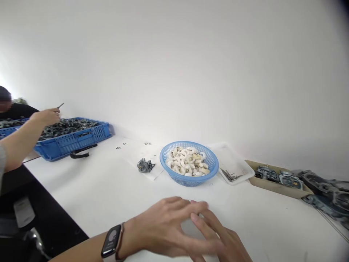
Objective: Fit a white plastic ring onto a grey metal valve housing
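Basically, L hand [163,226] by R hand [231,241] abv wht tbl [89,189].

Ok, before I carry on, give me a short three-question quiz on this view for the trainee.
1. True or false: the round blue basket holds white curved parts.

2. Where is the smartwatch?
A) in the basket
B) on the wrist of the person's left hand
C) on the wall

3. Fill the gap: in the picture, the white tray lies just to the ____ of the basket.

Key: 1. True. 2. B. 3. right.
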`<state>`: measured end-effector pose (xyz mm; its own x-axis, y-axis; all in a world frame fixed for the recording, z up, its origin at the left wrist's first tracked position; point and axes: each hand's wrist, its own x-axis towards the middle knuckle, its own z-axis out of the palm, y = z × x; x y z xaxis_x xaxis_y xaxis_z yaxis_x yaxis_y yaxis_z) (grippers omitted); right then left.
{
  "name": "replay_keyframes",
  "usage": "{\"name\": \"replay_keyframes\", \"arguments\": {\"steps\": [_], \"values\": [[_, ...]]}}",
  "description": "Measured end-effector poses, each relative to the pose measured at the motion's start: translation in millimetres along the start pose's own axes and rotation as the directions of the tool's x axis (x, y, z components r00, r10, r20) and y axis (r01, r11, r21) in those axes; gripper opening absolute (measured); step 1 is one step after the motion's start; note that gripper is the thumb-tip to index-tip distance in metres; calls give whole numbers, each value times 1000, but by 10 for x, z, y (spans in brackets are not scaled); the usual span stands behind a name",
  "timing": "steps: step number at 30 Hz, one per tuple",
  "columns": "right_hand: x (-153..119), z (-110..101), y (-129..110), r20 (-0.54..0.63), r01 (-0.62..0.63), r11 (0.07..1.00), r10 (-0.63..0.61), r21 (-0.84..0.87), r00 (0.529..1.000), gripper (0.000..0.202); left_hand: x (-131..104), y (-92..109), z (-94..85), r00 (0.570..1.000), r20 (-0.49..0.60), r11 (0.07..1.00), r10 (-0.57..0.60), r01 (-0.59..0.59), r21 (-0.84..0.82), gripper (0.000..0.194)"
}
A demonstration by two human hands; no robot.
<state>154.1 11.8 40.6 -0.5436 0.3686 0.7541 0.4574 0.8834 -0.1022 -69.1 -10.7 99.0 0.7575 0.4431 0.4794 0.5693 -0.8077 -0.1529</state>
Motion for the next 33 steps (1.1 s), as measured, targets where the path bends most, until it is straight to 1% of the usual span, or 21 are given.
{"name": "replay_keyframes", "arguments": {"steps": [1, 2, 3, 4, 5, 7, 8, 9, 10, 11, 12, 14, 16, 20, 22, 26, 33], "values": [[34, -43, -9, -17, 0, 1000, 0, 5, 1000, 47, -120, -110, -27, 994, -29, 994, -109, 109, 1, 46], [64, -79, -18, -36, 2, 1000, -2, 11, 999, 47, -254, -249, -53, 959, -42, 960, -279, 278, -25, 43], [91, -105, -24, -49, 7, 1000, -6, 15, 999, 45, -392, -411, -79, 853, -49, 855, -519, 517, -51, 40], [112, -121, -28, -58, 18, 1000, -17, 18, 998, 43, -526, -590, -108, 758, -65, 760, -649, 649, -26, 40], [128, -128, -28, -66, 37, 999, -35, 19, 997, 41, -649, -775, -140, 675, -84, 677, -733, 736, -1, 41], [145, -123, -22, -61, 54, 998, -53, 16, 997, 37, -844, -1127, -200, 495, -89, 494, -865, 869, 35, 44], [148, -117, -18, -57, 49, 999, -48, 18, 997, 36, -914, -1277, -221, 414, -77, 412, -907, 910, 45, 46], [148, -112, -15, -55, 44, 999, -42, 28, 998, 35, -965, -1402, -230, 342, -67, 339, -937, 939, 50, 48], [146, -109, -11, -57, 41, 998, -38, 45, 998, 33, -1000, -1501, -225, 286, -46, 283, -957, 958, 54, 51], [144, -108, -7, -54, 36, 997, -33, 66, 998, 32, -1021, -1573, -206, 243, -19, 242, -970, 969, 54, 51], [143, -109, -3, -51, 31, 996, -27, 83, 998, 31, -1030, -1622, -173, 212, 8, 212, -977, 976, 52, 51], [142, -113, 10, -56, 24, 994, -18, 103, 998, 29, -1021, -1668, -77, 171, 55, 174, -984, 984, 46, 47], [143, -114, 30, -60, 13, 994, -7, 105, 998, 27, -994, -1678, 33, 146, 75, 149, -986, 988, 37, 43], [142, -104, 65, -55, -7, 992, 14, 122, 998, 23, -940, -1673, 198, 109, 55, 110, -993, 993, 31, 41], [139, -97, 72, -50, -12, 991, 19, 131, 999, 22, -923, -1672, 236, 104, 34, 105, -994, 994, 28, 41], [131, -83, 76, -50, -3, 991, 9, 133, 999, 20, -900, -1671, 266, 116, 3, 116, -993, 993, 17, 41], [149, -65, 103, -54, 28, 992, -21, 123, 998, 16, -875, -1679, 329, 120, -42, 120, -992, 993, 1, 40]]}}
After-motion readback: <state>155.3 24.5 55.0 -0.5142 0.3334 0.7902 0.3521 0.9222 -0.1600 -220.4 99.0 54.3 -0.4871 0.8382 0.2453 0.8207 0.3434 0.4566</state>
